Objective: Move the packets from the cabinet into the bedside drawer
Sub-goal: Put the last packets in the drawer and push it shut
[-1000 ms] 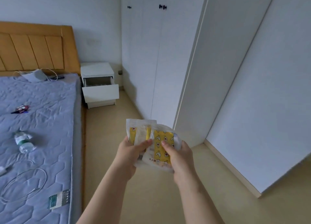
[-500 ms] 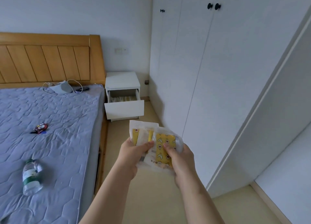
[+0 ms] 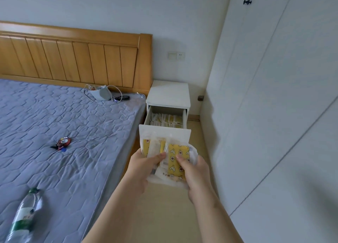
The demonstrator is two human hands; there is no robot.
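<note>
A small stack of clear packets (image 3: 174,156) with yellow patterned inserts is held at chest height between both hands. My left hand (image 3: 141,167) grips the left side with the thumb on top. My right hand (image 3: 194,171) grips the right side the same way. Just beyond the packets stands the white bedside table (image 3: 169,94), its top drawer (image 3: 165,120) pulled open with several similar packets lying inside. The white cabinet (image 3: 274,96) runs along the right, its doors shut here.
A bed with a grey quilted mattress (image 3: 64,142) and wooden headboard (image 3: 73,58) fills the left. On it lie a water bottle (image 3: 23,219), a small red toy (image 3: 63,143) and a mask with cables (image 3: 102,94). Beige floor (image 3: 164,215) runs between bed and cabinet.
The view has swung left and closed in on the bedside table, whose open drawer now sits right behind the packets. Both hands keep the same hold on the stack.
</note>
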